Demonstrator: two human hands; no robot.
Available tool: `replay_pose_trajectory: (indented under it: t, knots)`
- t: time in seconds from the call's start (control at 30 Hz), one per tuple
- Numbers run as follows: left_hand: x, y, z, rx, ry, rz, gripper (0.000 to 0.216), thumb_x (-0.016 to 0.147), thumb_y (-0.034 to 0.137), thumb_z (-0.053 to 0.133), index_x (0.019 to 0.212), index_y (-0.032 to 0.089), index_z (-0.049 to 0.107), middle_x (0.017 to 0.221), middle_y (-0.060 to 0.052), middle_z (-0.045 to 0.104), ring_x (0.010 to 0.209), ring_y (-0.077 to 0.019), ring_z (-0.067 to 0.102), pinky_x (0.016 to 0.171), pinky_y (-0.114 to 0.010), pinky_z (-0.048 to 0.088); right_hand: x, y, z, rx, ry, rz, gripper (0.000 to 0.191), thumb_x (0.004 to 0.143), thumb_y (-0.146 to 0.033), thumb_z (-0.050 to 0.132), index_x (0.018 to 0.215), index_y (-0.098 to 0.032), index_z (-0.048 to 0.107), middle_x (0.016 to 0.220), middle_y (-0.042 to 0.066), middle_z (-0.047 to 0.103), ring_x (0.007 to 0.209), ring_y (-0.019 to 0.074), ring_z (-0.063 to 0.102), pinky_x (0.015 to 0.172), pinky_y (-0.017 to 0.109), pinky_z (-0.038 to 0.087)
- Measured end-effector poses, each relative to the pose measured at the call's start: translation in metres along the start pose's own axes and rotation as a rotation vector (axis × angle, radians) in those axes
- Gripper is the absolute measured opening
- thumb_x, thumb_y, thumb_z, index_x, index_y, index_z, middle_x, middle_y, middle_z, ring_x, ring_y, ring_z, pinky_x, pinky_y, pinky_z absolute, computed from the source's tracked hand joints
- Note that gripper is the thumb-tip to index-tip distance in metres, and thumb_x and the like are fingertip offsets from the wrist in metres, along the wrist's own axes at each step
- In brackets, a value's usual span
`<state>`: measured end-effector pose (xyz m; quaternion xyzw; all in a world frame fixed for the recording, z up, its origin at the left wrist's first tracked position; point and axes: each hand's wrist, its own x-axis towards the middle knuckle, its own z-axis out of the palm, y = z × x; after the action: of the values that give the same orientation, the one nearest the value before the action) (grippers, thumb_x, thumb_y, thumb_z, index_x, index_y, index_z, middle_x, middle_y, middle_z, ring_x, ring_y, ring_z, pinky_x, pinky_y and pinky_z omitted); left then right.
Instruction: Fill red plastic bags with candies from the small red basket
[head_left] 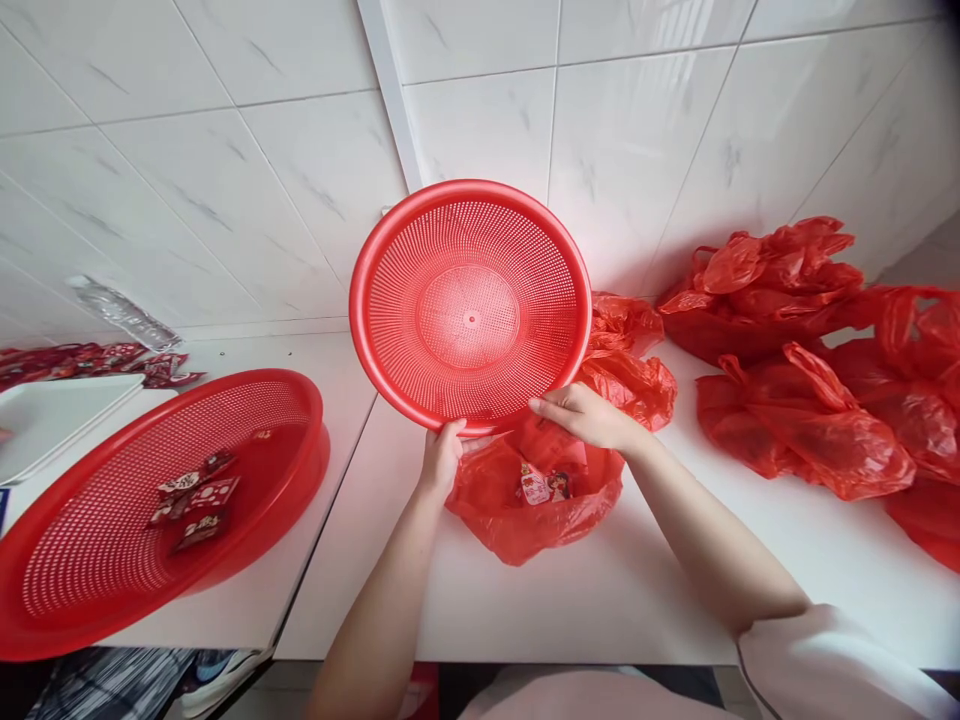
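A red plastic colander (472, 320) is tilted up in front of me, its inside facing me with nothing in it. My left hand (445, 458) grips the lower rim, thumb on the inner side. Closed on the rim further right is my right hand (586, 412), its thumb lying along the edge. Just below the rim, an open red plastic bag (517, 530) rests on the table. Small printed packets (541, 486) show inside its mouth. Whether my fingers also touch the bag behind the rim is hidden.
At left, a larger red colander (311, 440) holds several small packets (199, 505). Beyond it lie a white tray (67, 420), a clear plastic bottle (127, 312) and more packets. Filled red bags (806, 425) stand on the white table (622, 610) at right. A tiled wall closes the back.
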<state>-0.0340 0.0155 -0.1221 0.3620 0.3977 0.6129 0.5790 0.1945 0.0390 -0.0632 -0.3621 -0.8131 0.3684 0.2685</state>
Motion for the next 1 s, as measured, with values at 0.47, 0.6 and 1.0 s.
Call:
replay_pose_trajectory:
  t: [0.47,0.6,1.0]
  knots:
    - [0.002,-0.001,-0.005,0.001,0.015,-0.122,0.028,0.074,0.030,0.057,0.096,0.014,0.060,0.098,-0.007,0.068,0.087,-0.0235,0.069,0.077,-0.042,0.060,-0.010,0.008,-0.015,-0.485,0.074,0.215,0.045,0.083,-0.015,0.055,0.126,-0.026,0.056,0.081,0.003,0.069,0.069,0.0174,0.063,0.060,0.025,0.040]
    - [0.002,0.000,-0.006,0.038,-0.035,-0.170,0.033,0.078,0.035,0.053,0.097,0.009,0.060,0.083,-0.010,0.072,0.078,-0.0246,0.072,0.072,-0.037,0.058,-0.008,0.000,-0.013,-0.592,0.277,0.190,0.030,0.082,-0.032,0.063,0.111,-0.027,0.059,0.092,0.004,0.068,0.075,0.0195,0.064,0.059,0.026,0.041]
    - [-0.011,0.016,-0.001,0.427,-0.285,-0.055,0.070,0.085,0.067,0.043,0.132,0.016,0.045,0.109,-0.018,0.071,0.079,-0.0255,0.073,0.070,-0.036,0.057,-0.018,-0.007,-0.033,-0.287,0.646,0.048,0.027,0.072,-0.023,0.069,0.095,-0.024,0.055,0.078,-0.002,0.069,0.066,0.0163,0.068,0.067,0.026,0.051]
